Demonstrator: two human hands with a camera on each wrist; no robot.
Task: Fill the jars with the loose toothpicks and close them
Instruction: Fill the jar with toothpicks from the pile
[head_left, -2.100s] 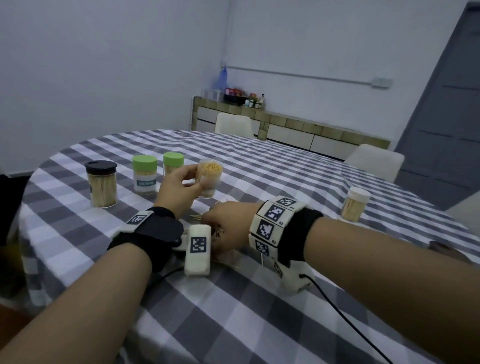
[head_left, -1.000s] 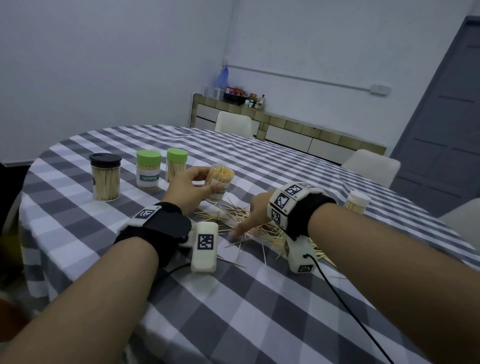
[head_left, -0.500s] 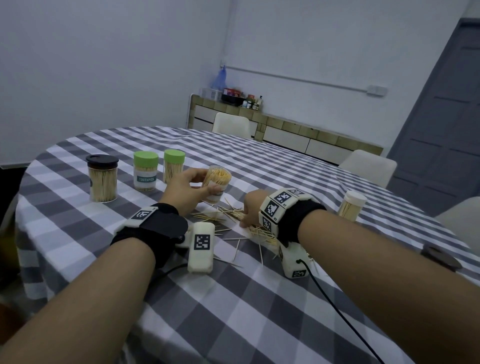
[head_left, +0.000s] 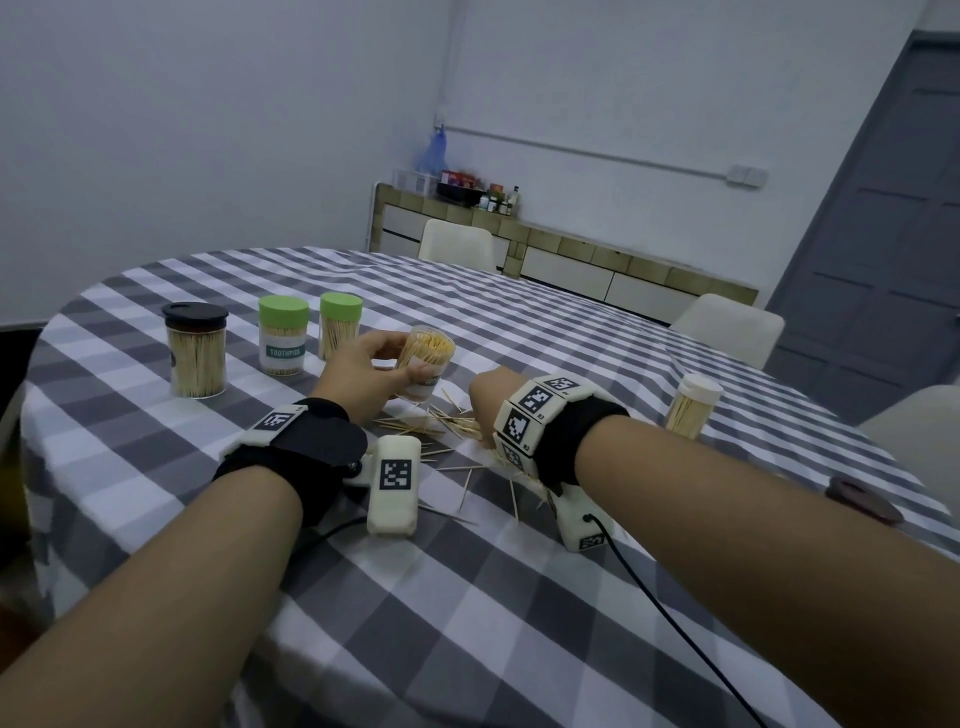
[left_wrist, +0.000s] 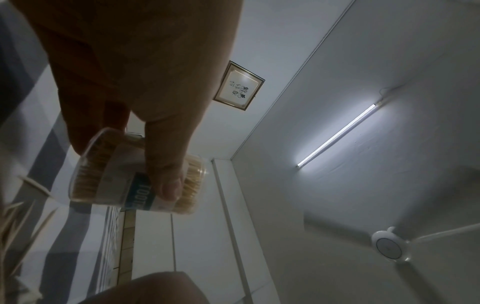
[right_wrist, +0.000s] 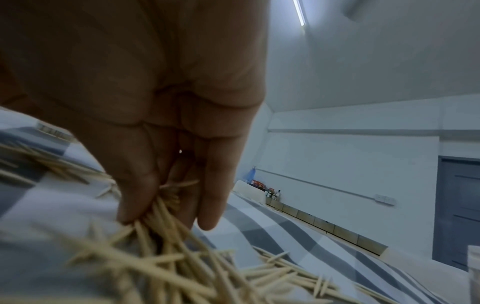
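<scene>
My left hand (head_left: 402, 358) grips an open clear jar (head_left: 426, 364), packed with toothpicks and tilted toward the right, just above the checked tablecloth. The left wrist view shows the thumb (left_wrist: 168, 185) pressed on the jar (left_wrist: 124, 176) over its label. Loose toothpicks (head_left: 441, 421) lie scattered between my hands. My right hand (head_left: 480, 410) reaches down into that pile, its fingers hidden behind the wrist in the head view. In the right wrist view the right hand (right_wrist: 171, 211) pinches a bunch of toothpicks (right_wrist: 161, 207) lying on the cloth.
A black-lidded jar (head_left: 196, 351) and two green-lidded jars (head_left: 283, 335) (head_left: 340, 325) stand at the left. A white-lidded jar (head_left: 693, 405) stands at the right, a dark lid (head_left: 862, 501) nearer the edge. Chairs (head_left: 457, 244) ring the round table (head_left: 519, 623).
My right hand has shifted a little left over the pile and its fingers have closed on a bunch of toothpicks. The left hand keeps holding the open jar in the same place.
</scene>
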